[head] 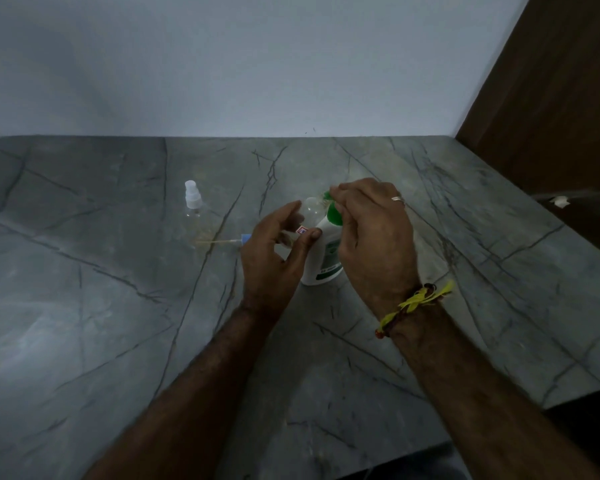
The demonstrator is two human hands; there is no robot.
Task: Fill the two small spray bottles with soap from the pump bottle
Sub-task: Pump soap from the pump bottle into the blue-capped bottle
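Grey veined stone counter (118, 306) against a pale wall. Left hand (274, 254) is curled round a small clear spray bottle (310, 211), holding it upright at mid-counter. Right hand (371, 237) covers the white pump bottle's (324, 254) green pump head (333, 213), fingers bent over it; the bottle leans slightly left. Second spray bottle (193, 202) stands capped, well left.

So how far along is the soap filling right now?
Done: one spray head lies off on the counter. In hand: left hand holds an open small bottle beside the pump bottle; right hand covers the pump. Left: the capped spray bottle.
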